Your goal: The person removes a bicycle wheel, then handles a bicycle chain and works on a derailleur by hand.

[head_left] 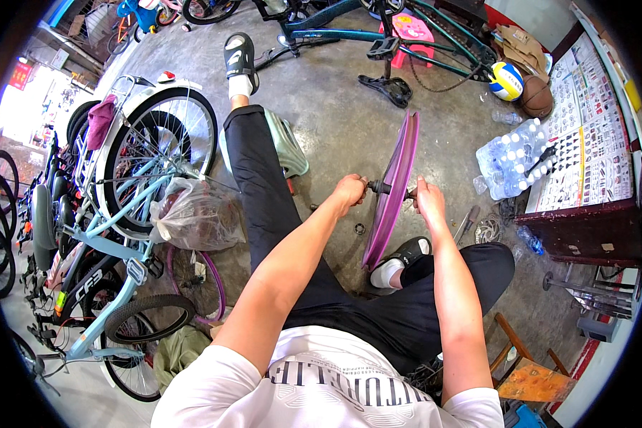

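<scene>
Between my hands, a purple bicycle wheel [408,143] without a tyre stands nearly edge-on to me, leaning slightly to the right at its top. My left hand [351,191] is closed round the left end of its axle, beside the dark hub [380,187]. On the other side, the fingers of my right hand [429,198] pinch the right axle end. Its lower edge hangs close to my sandalled foot [412,250]; whether it touches the floor I cannot tell. A small dark ring [359,228] lies on the floor left of the wheel.
Several bicycles crowd the left, with a plastic bag [196,217] and another purple wheel [217,285] nearby. A teal frame [335,33] spans the far side. Bottled water [513,158], a brake disc [488,230] and a wooden chair [535,381] are at right. A green case [285,143] lies by my leg.
</scene>
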`<action>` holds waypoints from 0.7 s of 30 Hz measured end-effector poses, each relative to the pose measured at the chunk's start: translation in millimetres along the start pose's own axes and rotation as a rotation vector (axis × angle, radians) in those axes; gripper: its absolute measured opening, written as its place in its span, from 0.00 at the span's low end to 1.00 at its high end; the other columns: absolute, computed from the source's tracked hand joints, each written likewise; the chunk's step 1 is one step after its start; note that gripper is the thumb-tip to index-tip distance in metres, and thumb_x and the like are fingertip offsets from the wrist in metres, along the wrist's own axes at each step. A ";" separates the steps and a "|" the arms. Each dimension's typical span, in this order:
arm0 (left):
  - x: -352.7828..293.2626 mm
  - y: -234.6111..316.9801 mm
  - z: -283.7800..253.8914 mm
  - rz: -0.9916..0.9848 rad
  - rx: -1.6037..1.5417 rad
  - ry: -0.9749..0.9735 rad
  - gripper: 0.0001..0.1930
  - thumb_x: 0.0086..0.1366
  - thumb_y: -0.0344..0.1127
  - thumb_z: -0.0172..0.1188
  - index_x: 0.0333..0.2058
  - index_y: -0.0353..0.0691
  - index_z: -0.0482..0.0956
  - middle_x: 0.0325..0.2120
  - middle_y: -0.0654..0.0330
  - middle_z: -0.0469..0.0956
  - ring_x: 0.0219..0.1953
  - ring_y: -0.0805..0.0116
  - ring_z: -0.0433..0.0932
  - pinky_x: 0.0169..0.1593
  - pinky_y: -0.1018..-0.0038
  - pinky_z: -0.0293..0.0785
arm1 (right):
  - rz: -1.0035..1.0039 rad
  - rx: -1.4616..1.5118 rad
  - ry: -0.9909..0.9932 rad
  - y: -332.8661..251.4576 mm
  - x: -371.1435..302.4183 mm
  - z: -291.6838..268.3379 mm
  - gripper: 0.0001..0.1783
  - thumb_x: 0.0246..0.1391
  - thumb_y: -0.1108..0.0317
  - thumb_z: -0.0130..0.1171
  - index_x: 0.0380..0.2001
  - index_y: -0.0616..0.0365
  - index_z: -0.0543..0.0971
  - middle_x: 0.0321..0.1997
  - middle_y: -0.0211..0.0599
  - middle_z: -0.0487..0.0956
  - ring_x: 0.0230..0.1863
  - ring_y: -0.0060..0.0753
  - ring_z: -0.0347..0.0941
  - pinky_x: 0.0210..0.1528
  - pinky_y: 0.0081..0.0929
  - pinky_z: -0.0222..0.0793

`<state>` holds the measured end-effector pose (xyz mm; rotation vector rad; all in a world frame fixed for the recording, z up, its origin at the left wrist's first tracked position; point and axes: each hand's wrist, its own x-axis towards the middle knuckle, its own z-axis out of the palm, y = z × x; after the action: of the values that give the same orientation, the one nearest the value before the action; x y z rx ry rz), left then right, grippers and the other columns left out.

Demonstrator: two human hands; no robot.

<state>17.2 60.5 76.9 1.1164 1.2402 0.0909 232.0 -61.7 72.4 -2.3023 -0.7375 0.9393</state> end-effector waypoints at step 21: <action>-2.3 1.8 3.1 -0.026 -0.015 -0.003 0.14 0.75 0.43 0.51 0.33 0.41 0.73 0.23 0.65 0.72 0.23 0.73 0.69 0.27 0.71 0.64 | -0.038 -0.008 0.011 -0.5 -1.4 -2.9 0.39 0.69 0.42 0.39 0.19 0.62 0.82 0.14 0.42 0.78 0.22 0.45 0.79 0.38 0.44 0.72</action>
<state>19.6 58.1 79.4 1.0865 1.2491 0.0790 233.2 -63.0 75.1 -2.2906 -0.7782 0.9072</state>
